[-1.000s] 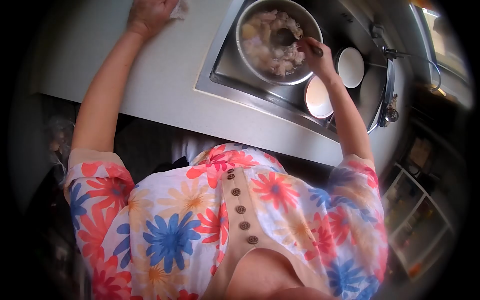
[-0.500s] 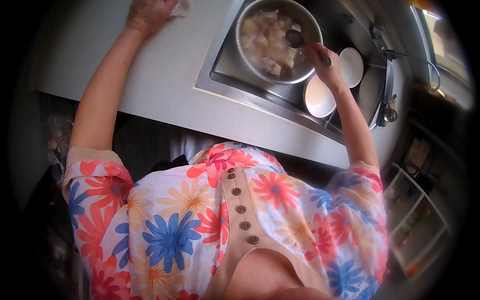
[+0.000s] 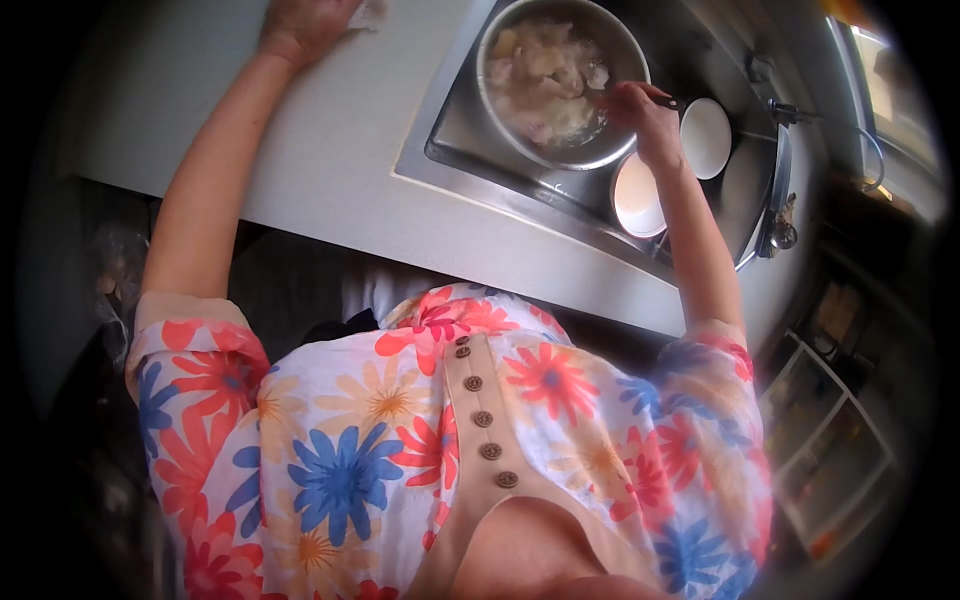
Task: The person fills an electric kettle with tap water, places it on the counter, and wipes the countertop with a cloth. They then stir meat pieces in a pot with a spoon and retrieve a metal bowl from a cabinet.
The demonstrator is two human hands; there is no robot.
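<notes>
My right hand [image 3: 643, 118] is closed around the dark handle of a ladle [image 3: 668, 102], at the right side of a round metal pot [image 3: 487, 110]. The ladle's bowl is hidden, down in the pot or behind the hand. Pale pieces of meat [image 3: 548, 70] lie in cloudy liquid inside the pot, which stands in the sink. At the top edge of the view, my left hand [image 3: 305, 28] rests on the counter with its fingers closed on a white cloth [image 3: 368, 14]; part of that hand is cut off.
The pot stands in a steel sink [image 3: 465, 145] set into a pale counter [image 3: 310, 160]. Two white bowls [image 3: 638, 198] [image 3: 706, 140] are to the right of the pot. A faucet [image 3: 790, 112] and a metal strainer-like item [image 3: 783, 235] are farther right.
The ladle's dark round bowl, seen above the liquid before, is out of sight now. My right hand has turned, its handle end pointing up and right. My left hand stays nearly in place.
</notes>
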